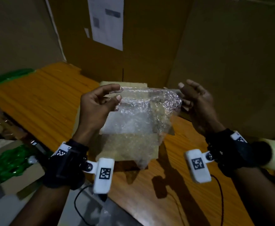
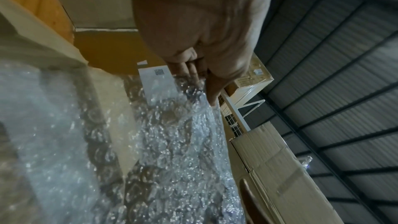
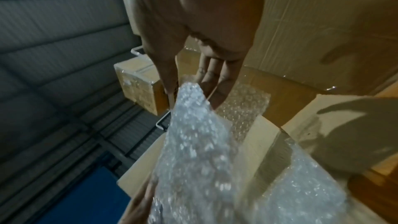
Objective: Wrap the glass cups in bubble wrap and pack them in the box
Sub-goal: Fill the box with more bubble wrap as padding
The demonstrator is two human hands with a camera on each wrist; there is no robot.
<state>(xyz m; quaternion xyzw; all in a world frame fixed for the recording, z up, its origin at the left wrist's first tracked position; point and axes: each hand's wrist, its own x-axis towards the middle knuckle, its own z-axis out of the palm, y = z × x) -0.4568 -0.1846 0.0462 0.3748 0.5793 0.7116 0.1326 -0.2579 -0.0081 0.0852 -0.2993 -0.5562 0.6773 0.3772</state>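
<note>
Both hands raised, palms facing: left hand (image 1: 97, 103) pinches the clear bubble wrap sheet (image 1: 140, 115) by its top corner; right hand (image 1: 197, 101) apparently pinches the opposite corner, above the small brown cardboard box (image 1: 133, 150) on the orange wooden desk (image 1: 40, 98)

Left hand (image 1: 99, 101) and right hand (image 1: 197, 98) raised apart, fingers pinching, palms facing inward.

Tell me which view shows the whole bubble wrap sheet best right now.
The head view: it shows the bubble wrap sheet spread between the left hand and right hand, hanging over the small cardboard box. The left wrist view shows only a blurred stretch under the fingers; the right wrist view shows one pinched corner.
</note>
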